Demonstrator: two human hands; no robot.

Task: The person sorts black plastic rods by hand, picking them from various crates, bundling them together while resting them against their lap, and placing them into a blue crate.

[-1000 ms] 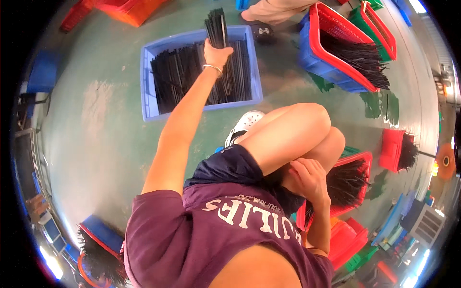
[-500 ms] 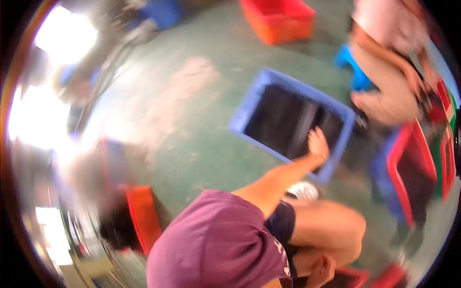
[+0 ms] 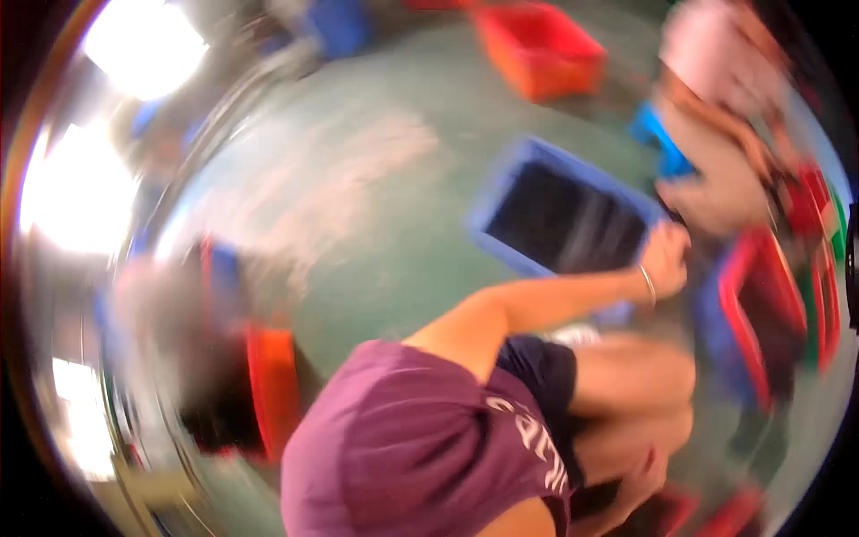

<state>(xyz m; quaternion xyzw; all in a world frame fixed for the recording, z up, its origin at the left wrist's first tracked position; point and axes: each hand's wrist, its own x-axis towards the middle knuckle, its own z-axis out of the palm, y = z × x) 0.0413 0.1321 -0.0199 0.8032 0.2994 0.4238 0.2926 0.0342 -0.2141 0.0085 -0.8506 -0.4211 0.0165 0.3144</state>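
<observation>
My left hand, with a thin bracelet at the wrist, is over the right end of a blue bin. Its fingers look bent, but blur hides whether they hold anything or touch the rim. Dark contents with a greyish sheen lie inside the bin, too smeared to name. Low down, beyond my bare knees, is my right hand, near a red-edged container partly hidden by my arm and leg. The fingers of that hand are blurred too.
An orange-red bin stands on the green floor at the back. At the right, a person sits on a blue stool beside red and blue bins. An orange container is at the left.
My left hand has come out of the bin's dark contents and moved right, to its right end. My right hand has shifted slightly up and right. The whole view has shifted with my head.
</observation>
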